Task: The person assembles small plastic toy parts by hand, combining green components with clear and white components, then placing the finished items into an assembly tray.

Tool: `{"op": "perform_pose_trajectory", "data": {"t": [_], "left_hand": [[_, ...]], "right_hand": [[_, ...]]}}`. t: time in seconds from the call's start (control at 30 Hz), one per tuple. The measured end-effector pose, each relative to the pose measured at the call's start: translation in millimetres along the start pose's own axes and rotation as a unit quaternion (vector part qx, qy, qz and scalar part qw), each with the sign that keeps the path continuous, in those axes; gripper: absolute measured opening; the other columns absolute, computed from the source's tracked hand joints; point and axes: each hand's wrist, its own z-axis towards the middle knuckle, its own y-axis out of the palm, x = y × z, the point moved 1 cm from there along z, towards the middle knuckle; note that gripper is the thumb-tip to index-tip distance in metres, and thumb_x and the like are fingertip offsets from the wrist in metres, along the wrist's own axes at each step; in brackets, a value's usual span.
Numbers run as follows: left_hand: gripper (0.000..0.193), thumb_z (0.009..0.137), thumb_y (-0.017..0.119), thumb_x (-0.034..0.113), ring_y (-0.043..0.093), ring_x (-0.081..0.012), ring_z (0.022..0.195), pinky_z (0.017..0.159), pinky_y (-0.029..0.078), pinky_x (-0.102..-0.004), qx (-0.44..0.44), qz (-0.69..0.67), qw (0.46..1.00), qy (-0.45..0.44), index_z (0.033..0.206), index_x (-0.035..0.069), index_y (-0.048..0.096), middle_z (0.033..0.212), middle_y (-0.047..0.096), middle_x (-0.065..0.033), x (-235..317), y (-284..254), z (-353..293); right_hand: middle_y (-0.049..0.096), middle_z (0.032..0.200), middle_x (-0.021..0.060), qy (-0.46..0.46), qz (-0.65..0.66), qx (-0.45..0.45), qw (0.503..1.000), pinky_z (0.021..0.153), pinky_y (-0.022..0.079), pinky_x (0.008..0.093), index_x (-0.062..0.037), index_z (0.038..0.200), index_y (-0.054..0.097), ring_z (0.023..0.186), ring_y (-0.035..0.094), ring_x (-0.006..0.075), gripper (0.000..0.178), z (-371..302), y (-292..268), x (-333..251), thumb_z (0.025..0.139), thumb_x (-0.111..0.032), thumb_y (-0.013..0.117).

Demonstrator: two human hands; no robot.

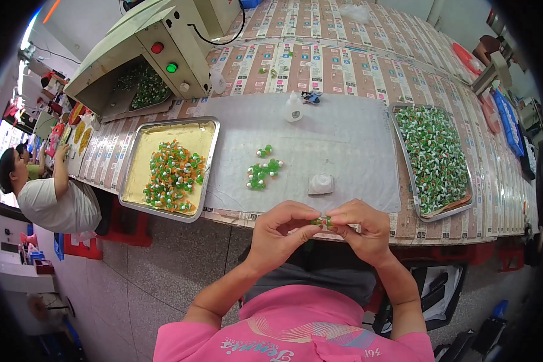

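My left hand (288,230) and my right hand (362,228) meet at the table's near edge. Between their fingertips they pinch a small green plastic piece (325,221) with a reddish spot; the fingers partly cover it. Just beyond my hands, a small white dish (321,184) sits on a square base on a white sheet (350,145). Several loose green-and-white pieces (259,173) lie on that sheet to the left. A metal tray (213,154) farther left bears a heap of green, white and orange pieces (170,175). The tray at the right (407,172) is full of green-and-white pieces (434,157).
A white squeeze bottle (294,107) stands at the sheet's far side beside a small blue item (311,97). At the back left is a beige machine (181,54) with a red and a green button. Another person (60,202) sits at the far left. Red stools (123,232) stand under the table.
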Motion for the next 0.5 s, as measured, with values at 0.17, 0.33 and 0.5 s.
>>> {"op": "perform_pose_trajectory", "data": {"t": [0.17,0.33,0.5], "left_hand": [[0.024,0.083,0.070,-0.006,0.063,-0.0160,0.100,0.087,0.054,-0.0267,0.015,0.060,0.997,0.045,0.107,-0.001,0.067,0.109,0.063,-0.0095,7,2,-6],[0.025,0.081,0.071,-0.007,0.064,-0.0166,0.097,0.082,0.053,-0.0266,0.041,0.127,0.987,0.091,0.105,0.001,0.068,0.104,0.064,-0.0095,15,-4,-18],[0.022,0.075,0.076,-0.004,0.064,-0.0172,0.089,0.076,0.052,-0.0296,0.118,0.300,0.936,0.141,0.095,0.002,0.069,0.095,0.066,-0.0095,47,-23,-40]], "right_hand": [[0.071,0.099,0.0107,-0.046,-0.051,0.003,0.998,0.075,0.054,0.0314,-0.0045,0.094,0.071,0.088,0.069,0.0235,0.022,3,4,-11,0.075,0.006,0.075],[0.071,0.100,0.0111,-0.066,-0.056,-0.009,0.996,0.075,0.054,0.0319,-0.0039,0.094,0.071,0.089,0.068,0.0244,0.023,4,16,-18,0.074,0.005,0.076],[0.071,0.100,0.0113,-0.068,-0.078,-0.002,0.995,0.075,0.054,0.0330,-0.0028,0.095,0.070,0.087,0.068,0.0253,0.023,-5,29,-41,0.074,0.003,0.077]]}}
